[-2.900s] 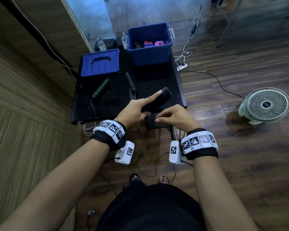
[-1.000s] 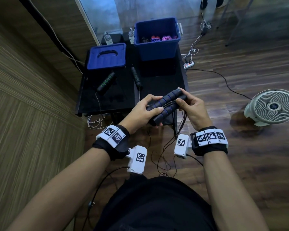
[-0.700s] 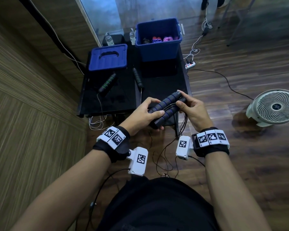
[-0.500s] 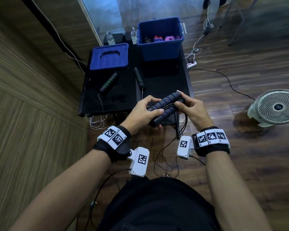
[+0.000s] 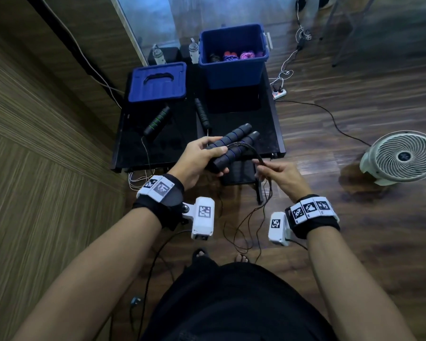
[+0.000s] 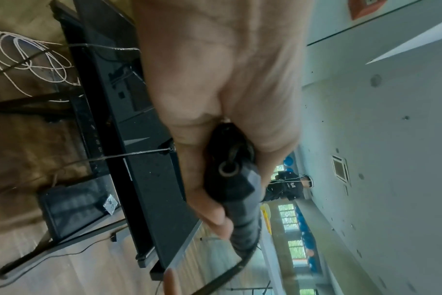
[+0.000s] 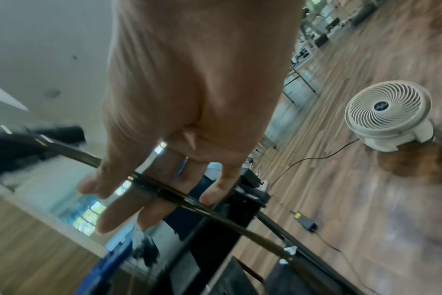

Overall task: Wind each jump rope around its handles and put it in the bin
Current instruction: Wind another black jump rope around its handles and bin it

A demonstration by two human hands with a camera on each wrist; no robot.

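Gripping both black, blue-ringed handles (image 5: 231, 146) side by side in my left hand (image 5: 197, 161) above the table's (image 5: 268, 114) near edge, I pinch their black rope (image 5: 255, 153) in my right hand (image 5: 280, 177); the blue bin (image 5: 233, 72) stands farther back.

I cannot read any real text here. The white bands on my wrists (image 5: 158, 189) and the small white camera boxes (image 5: 203, 217) carry only black-and-white square code patterns. A distant person's dark shirt (image 6: 288, 186) has white letters, too blurred to read.
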